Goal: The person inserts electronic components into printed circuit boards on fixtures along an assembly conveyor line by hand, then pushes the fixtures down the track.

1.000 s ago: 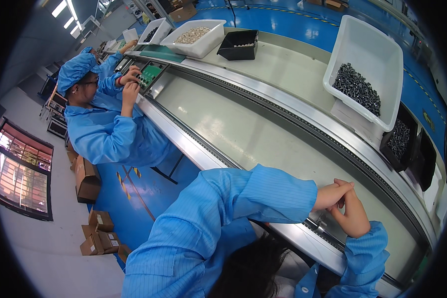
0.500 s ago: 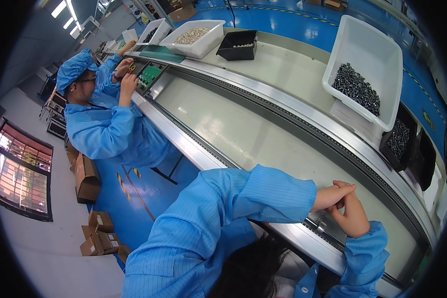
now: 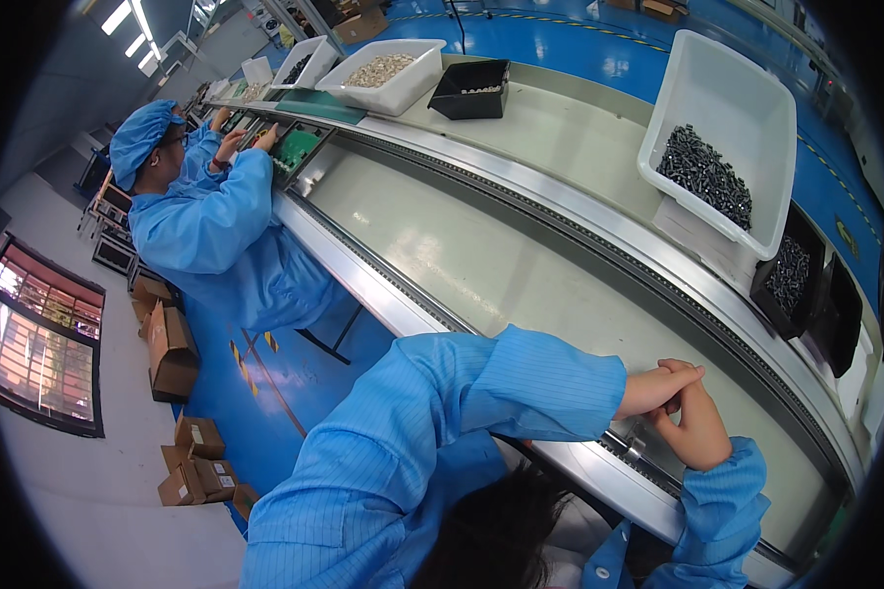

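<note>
Clasped over the near rail of the conveyor line, my left hand [image 3: 651,390] and my right hand [image 3: 699,434] have their fingers folded together. No object shows in either of them, though the inner sides of the fingers are hidden. Both sleeves are blue with thin stripes. Just below the hands, a small metal fitting [image 3: 635,447] sits on the near rail. Behind them stretches the pale conveyor bed [image 3: 481,260], framed by silver rails.
A white bin [image 3: 727,88] of small black parts stands far right, with black bins [image 3: 788,280] beside it. Farther left are a black tray [image 3: 469,93] and a white bin [image 3: 388,98] of beige parts. A co-worker [image 3: 206,216] works by a green circuit board [image 3: 295,147].
My hands stay clasped in the same place. The co-worker's head and arms have shifted, with one hand drawn back from the bins toward the line.
</note>
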{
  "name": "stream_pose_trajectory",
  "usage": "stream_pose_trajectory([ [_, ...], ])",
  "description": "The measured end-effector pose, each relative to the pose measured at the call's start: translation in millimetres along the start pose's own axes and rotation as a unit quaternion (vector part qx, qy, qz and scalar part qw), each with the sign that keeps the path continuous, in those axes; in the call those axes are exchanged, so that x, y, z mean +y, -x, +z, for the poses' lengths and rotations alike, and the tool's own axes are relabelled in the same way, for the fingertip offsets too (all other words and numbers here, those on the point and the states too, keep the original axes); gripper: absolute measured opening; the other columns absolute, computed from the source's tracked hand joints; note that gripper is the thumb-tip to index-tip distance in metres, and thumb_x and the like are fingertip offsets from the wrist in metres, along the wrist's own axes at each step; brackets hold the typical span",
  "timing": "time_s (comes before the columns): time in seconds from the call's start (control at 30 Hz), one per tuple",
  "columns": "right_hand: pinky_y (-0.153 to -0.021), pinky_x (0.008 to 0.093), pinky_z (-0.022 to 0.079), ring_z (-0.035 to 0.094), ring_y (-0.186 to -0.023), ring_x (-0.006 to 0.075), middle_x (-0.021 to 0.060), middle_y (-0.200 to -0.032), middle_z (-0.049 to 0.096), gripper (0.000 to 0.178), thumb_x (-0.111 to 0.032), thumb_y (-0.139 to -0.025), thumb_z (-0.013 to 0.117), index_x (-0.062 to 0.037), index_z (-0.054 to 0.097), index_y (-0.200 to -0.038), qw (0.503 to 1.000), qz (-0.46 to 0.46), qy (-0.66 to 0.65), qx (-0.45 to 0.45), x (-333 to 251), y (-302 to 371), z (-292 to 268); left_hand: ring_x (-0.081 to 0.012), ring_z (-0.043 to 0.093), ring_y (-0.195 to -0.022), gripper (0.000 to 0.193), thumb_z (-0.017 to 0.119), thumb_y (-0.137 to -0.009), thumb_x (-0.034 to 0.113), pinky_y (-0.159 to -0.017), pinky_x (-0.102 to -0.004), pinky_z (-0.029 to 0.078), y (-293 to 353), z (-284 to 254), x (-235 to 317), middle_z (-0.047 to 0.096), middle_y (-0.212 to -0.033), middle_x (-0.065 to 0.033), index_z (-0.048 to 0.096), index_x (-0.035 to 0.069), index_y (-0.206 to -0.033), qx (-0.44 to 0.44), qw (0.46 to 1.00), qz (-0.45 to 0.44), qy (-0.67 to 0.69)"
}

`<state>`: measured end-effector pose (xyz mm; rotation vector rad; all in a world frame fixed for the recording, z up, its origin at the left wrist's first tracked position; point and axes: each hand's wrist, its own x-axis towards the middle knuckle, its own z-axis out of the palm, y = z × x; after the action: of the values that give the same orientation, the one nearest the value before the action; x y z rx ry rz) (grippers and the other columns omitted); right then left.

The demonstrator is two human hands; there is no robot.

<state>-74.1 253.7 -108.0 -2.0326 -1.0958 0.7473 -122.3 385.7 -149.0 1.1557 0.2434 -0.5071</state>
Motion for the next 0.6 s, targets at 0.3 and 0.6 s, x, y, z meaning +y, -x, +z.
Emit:
stream_pose_trajectory([
  [0.3,-0.086,0.0320,0.044,0.054,-0.099,0.0245,0.0165,-0.123,0.050,0.056,-0.003,-0.076,0.060,-0.0006,0.044,-0.129,0.981,-0.124,0.029,0.144,4,-8,9,-0.0093,0.035,-0.055,0.048,0.032,-0.097,0.052,-0.048,-0.0238,0.029,-8,-11,9,0.042,-0.066,-0.0014,0.048,0.011,-0.077,0.082,0.982,0.054,0.160],
  [0.6,-0.089,0.0334,0.042,0.053,-0.104,0.0263,0.0130,-0.124,0.051,0.045,-0.009,-0.080,0.059,-0.0020,0.050,-0.124,0.987,-0.073,-0.034,0.139,9,-5,2,-0.0053,0.026,-0.049,0.027,0.044,-0.099,0.028,-0.045,-0.0204,0.022,52,-106,79,0.029,-0.057,0.0050,0.056,0.004,-0.096,0.286,0.874,0.333,0.208],
])
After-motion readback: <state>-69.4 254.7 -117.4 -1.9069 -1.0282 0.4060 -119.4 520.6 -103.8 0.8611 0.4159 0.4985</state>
